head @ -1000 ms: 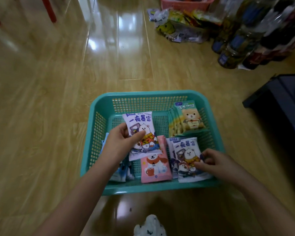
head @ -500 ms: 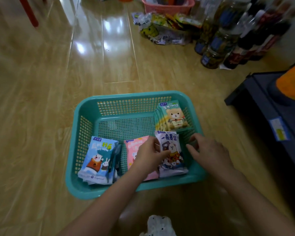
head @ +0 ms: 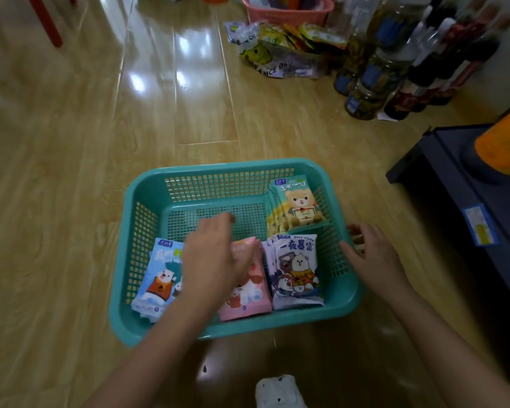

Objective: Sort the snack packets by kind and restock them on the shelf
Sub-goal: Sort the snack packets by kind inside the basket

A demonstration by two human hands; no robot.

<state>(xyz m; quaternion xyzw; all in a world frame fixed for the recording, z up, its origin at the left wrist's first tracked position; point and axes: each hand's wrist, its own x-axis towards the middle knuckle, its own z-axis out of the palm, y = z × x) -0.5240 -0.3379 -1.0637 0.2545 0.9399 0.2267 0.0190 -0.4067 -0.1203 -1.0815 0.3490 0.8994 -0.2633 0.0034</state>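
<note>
wooden floor (head: 71, 172), teal basket (head: 147, 184), bottles (head: 395, 69)

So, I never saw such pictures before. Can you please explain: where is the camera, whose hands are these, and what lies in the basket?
No machine here: a person wears one camera on the head, looking down at their own hands. On the floor stands a basket with sorted packets: blue stack, pink stack, white stack, green stack. The left hand, blurred, hovers over the pink stack and seems to hold nothing. The right hand is at the basket's right rim; whether it grips is unclear. A dark shelf stands at right.
</note>
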